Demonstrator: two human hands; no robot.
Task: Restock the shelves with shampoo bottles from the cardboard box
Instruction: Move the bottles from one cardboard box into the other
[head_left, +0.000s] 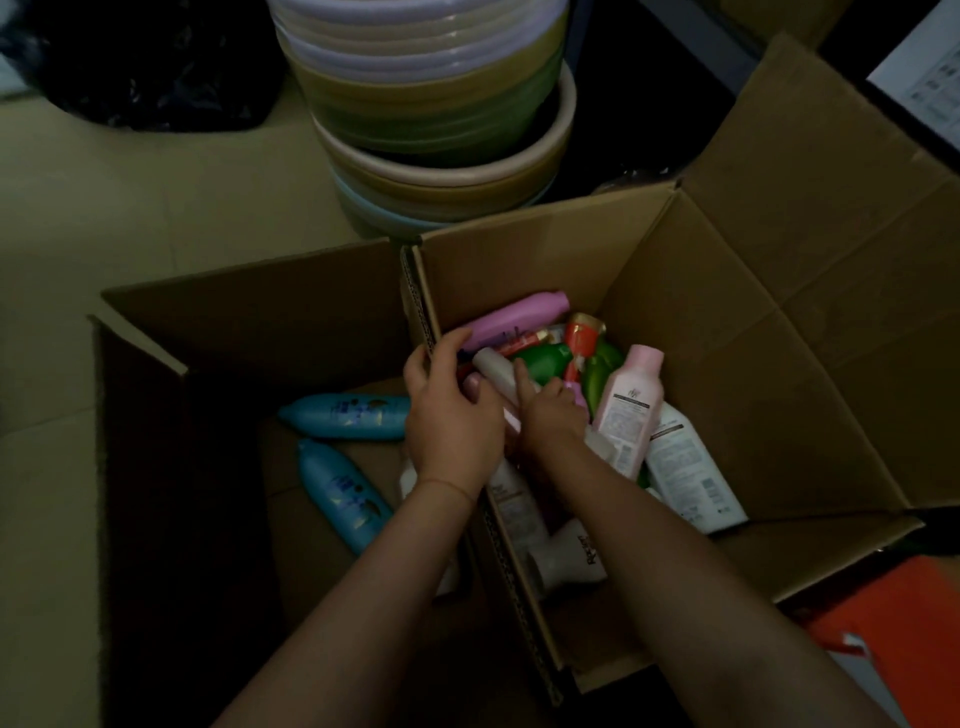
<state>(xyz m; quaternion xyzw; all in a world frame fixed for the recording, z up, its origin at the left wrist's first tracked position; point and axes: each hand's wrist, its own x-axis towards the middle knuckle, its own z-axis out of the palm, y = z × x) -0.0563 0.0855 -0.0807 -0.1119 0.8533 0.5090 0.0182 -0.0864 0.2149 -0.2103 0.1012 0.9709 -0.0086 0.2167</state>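
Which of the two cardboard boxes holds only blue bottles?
The left cardboard box, the dimmer one: just two blue bottles lie on its bottom. The right cardboard box is filled with mixed pink, green, white and purple bottles.

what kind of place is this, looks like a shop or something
Probably a shop stockroom or aisle floor: open cardboard boxes of mixed shampoo bottles, beside a tall stack of plastic basins.
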